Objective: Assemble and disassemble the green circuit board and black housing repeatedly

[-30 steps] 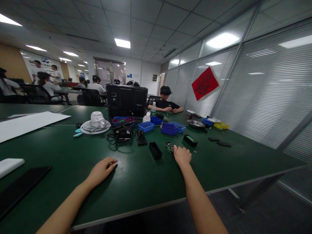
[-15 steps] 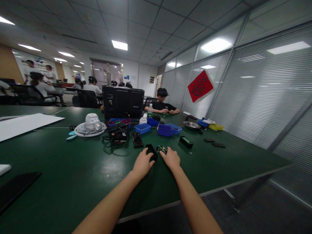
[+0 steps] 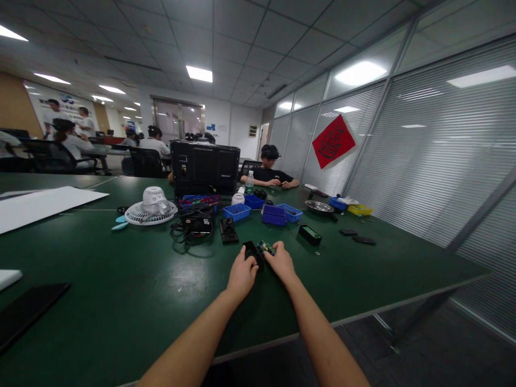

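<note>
Both my arms reach out over the green table [image 3: 121,279]. My left hand [image 3: 241,275] is closed round a small black box [image 3: 252,250]. Beside it, my right hand [image 3: 281,263] is closed on a small green circuit board [image 3: 266,248]. The two hands nearly touch, and the box and board sit close together at their fingertips, just above the tabletop. My fingers hide the nearer parts of both pieces.
Beyond my hands lie a black part [image 3: 228,230], a tangle of cables [image 3: 192,228], a white fan [image 3: 150,208], blue bins [image 3: 276,214], a green-topped black box [image 3: 309,234], a metal bowl [image 3: 318,206] and a black case [image 3: 204,167]. A person [image 3: 269,171] sits at the far end.
My left hand has swung from the left side of the table over to the black box and closed on it. My right hand has drawn the circuit board in towards it.
</note>
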The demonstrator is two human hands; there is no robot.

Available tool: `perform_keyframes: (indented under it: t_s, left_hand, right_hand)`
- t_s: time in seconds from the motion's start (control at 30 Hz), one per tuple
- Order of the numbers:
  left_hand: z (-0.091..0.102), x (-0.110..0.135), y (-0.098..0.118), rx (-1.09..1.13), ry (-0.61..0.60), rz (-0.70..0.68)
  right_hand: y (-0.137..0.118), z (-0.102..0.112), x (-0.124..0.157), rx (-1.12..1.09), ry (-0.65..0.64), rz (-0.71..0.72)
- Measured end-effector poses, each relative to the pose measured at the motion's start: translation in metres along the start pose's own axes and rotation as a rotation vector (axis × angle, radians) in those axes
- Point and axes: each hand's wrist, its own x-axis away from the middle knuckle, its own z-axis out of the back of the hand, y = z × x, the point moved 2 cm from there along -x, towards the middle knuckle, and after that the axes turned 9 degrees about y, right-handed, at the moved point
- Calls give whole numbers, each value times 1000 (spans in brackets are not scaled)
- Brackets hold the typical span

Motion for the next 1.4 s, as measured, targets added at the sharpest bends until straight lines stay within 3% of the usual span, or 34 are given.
perform_keyframes:
  t_s: [0.13,0.27,0.5,0.73,1.13,1.4]
  left_hand:
    - [-6,-1,1,22,3,-6]
    - [-9,-1,4,8,26,-37]
    - [-8,0,8,5,59,-97]
    - [-3,-1,6,-8,97,-14]
    - [-3,-2,4,-43,77,2]
    - [1,-3,10,-131,41,-11]
  right_hand:
    - [-4,7,-4,-304,203,-48]
    - [-16,-2,-3,-544,149,-1]
    - [-34,-4,12,-285,139,138]
    - [-34,-3,19,-65,177,196]
    - [-41,1,30,81,183,409]
    - [-39,5,29,83,158,376]
